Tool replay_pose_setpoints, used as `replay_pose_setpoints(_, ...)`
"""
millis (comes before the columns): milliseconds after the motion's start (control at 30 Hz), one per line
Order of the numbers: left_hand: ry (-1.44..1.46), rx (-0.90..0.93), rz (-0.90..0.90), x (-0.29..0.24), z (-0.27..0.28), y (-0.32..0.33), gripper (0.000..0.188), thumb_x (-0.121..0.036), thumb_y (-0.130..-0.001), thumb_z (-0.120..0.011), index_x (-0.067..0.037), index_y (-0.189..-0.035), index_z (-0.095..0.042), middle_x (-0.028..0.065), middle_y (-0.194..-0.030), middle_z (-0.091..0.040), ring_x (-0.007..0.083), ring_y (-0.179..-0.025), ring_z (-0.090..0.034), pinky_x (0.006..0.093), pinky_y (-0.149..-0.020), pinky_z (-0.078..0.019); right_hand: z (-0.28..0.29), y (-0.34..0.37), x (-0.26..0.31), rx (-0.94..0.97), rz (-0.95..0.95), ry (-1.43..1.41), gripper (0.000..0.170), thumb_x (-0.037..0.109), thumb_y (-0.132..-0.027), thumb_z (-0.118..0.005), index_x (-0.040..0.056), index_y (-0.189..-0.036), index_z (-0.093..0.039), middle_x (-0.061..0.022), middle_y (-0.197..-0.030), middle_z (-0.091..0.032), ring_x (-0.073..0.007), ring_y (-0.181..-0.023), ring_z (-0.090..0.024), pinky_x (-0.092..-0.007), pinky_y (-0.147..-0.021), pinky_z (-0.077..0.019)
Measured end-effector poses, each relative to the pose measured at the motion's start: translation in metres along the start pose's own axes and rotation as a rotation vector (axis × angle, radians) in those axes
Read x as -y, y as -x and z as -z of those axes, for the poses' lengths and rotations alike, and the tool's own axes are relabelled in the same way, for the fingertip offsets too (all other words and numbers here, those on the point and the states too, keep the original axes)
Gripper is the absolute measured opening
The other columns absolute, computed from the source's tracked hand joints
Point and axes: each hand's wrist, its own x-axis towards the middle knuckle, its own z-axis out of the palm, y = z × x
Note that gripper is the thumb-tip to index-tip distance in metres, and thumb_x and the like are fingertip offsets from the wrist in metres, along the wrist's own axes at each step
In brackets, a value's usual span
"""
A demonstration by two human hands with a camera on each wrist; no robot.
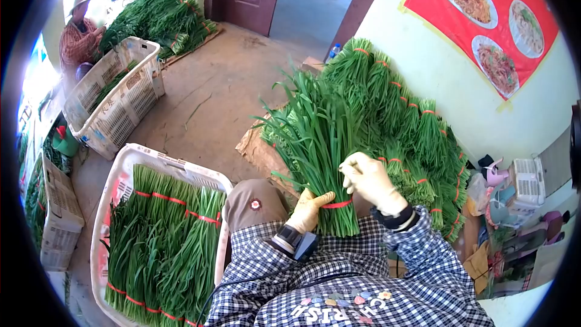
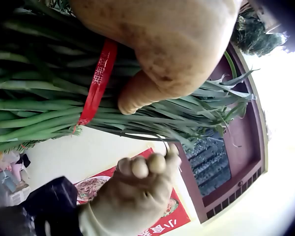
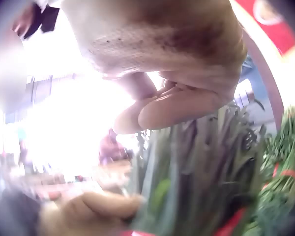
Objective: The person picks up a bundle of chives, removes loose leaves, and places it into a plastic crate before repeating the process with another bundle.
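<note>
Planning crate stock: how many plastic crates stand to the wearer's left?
3: near crate, holding banded greens; far crate, beside the person in a hat; outer crate, toward the head view's left edge. More may be hidden out of frame.

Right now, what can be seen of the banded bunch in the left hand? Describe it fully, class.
The bunch has long, narrow green leaves fanning loosely at the top and paler, straight stalks packed together below. A red band with white printed characters, smooth like plastic or tape, circles the stalks. It stands nearly upright before the person's lap. The left hand grips it beside the band. A thin strand reaches the right hand's fingertips.
</note>
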Motion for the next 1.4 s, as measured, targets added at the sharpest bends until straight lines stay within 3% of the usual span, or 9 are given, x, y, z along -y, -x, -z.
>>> replay_pose_setpoints(300, 0.045, -0.072, -0.155, -0.008, 0.012, -0.011, 0.046, 0.001, -0.093, -0.070, -0.003, -0.138, -0.059, 0.0094, -0.132, -0.069, 0.0231, -0.120, -0.065, 0.0386, -0.108, -0.0489, 0.064, 0.030, -0.041, 0.193, 0.137, -0.648, 0.013, 0.014, -0.105, -0.061, 0.0025, -0.109, -0.067, -0.0059, -0.075, -0.072, -0.0141, -0.059, -0.067, -0.0244, -0.055, -0.0534)
replay_pose_setpoints(367, 0.039, -0.130, -0.236, -0.011, 0.012, -0.007, 0.048, 0.001, -0.092, -0.070, -0.002, -0.138, -0.059, 0.0095, -0.133, -0.069, 0.0232, -0.120, -0.065, 0.0385, -0.108, -0.0483, 0.043, 0.026, -0.064, 0.120, -0.166, -0.209, 0.026, 0.018, -0.104, -0.064, 0.0025, -0.125, -0.067, -0.0071, -0.077, -0.074, -0.0152, -0.061, -0.070, -0.0255, -0.058, -0.0555)
replay_pose_setpoints(433, -0.033, -0.130, -0.233, -0.021, 0.010, -0.003, 0.045, 0.000, -0.090, -0.071, -0.002, -0.134, -0.063, 0.0087, -0.131, -0.071, 0.0226, -0.121, -0.065, 0.0372, -0.108, -0.0476, 0.038, 0.023, -0.129, -0.215, 0.182, 1.096, 0.043, 0.026, -0.103, -0.068, 0.0045, -0.139, -0.061, -0.0072, -0.082, -0.076, -0.0192, -0.065, -0.072, -0.0314, -0.063, -0.0587)
replay_pose_setpoints(467, -0.039, -0.122, -0.226, -0.022, 0.009, -0.004, 0.043, 0.000, -0.090, -0.072, -0.003, -0.132, -0.064, 0.0084, -0.129, -0.071, 0.0224, -0.120, -0.065, 0.0371, -0.108, -0.0478, 0.042, 0.016, -0.113, -0.026, -0.355, 0.385, 0.071, 0.039, -0.094, -0.077, 0.0062, -0.152, -0.050, -0.0151, -0.120, -0.076, -0.0302, -0.101, -0.076, -0.0436, -0.093, -0.0599)
replay_pose_setpoints(633, -0.075, -0.035, -0.197, -0.008, 0.004, -0.005, 0.041, -0.002, -0.090, -0.074, -0.003, -0.129, -0.066, 0.0072, -0.125, -0.072, 0.0206, -0.118, -0.065, 0.0364, -0.106, -0.0482, 0.008, -0.003, -0.066, -0.109, 0.064, -0.252, 0.094, 0.035, -0.092, -0.080, 0.0050, -0.164, -0.026, -0.0236, -0.152, -0.054, -0.0338, -0.137, -0.057, -0.0403, -0.112, -0.0474)
replay_pose_setpoints(800, -0.314, -0.030, -0.123, -0.023, -0.009, 0.003, 0.051, -0.013, -0.094, -0.076, -0.005, -0.141, -0.057, 0.0073, -0.134, -0.066, 0.0206, -0.120, -0.062, 0.0367, -0.105, -0.0481, -0.039, -0.035, -0.055, -0.264, 0.186, -0.176, 0.084, 0.016, -0.087, -0.082, 0.0018, -0.157, -0.037, -0.0168, -0.137, -0.065, -0.0288, -0.125, -0.063, -0.0368, -0.109, -0.0476)
replay_pose_setpoints(967, 0.221, -0.221, -0.157, -0.023, -0.004, -0.001, 0.045, -0.019, -0.100, -0.072, -0.005, -0.141, -0.057, 0.0093, -0.134, -0.067, 0.0232, -0.120, -0.065, 0.0398, -0.104, -0.0536, -0.033, -0.033, -0.042, -0.236, 0.059, -0.567, 0.040, 0.009, -0.092, -0.080, 0.0031, -0.129, -0.064, -0.0049, -0.116, -0.073, -0.0170, -0.102, -0.069, -0.0320, -0.095, -0.0548)
replay_pose_setpoints(1300, 0.281, -0.186, -0.176, -0.017, 0.005, -0.009, 0.040, -0.018, -0.103, -0.068, -0.008, -0.141, -0.058, 0.0079, -0.135, -0.066, 0.0224, -0.123, -0.063, 0.0382, -0.104, -0.0540, -0.021, -0.038, -0.050, -0.248, 0.049, -0.604, 0.046, 0.012, -0.091, -0.082, 0.0014, -0.130, -0.062, -0.0043, -0.118, -0.072, -0.0160, -0.104, -0.067, -0.0322, -0.098, -0.0534)
replay_pose_setpoints(1400, 0.256, -0.174, -0.154, -0.019, 0.004, -0.005, 0.041, -0.020, -0.103, -0.068, -0.008, -0.141, -0.057, 0.0084, -0.135, -0.065, 0.0216, -0.123, -0.063, 0.0378, -0.105, -0.0529, -0.022, -0.033, -0.052, -0.193, 0.171, -0.516, 0.090, 0.026, -0.090, -0.085, 0.0024, -0.158, -0.031, -0.0175, -0.147, -0.053, -0.0252, -0.132, -0.055, -0.0380, -0.111, -0.0467)
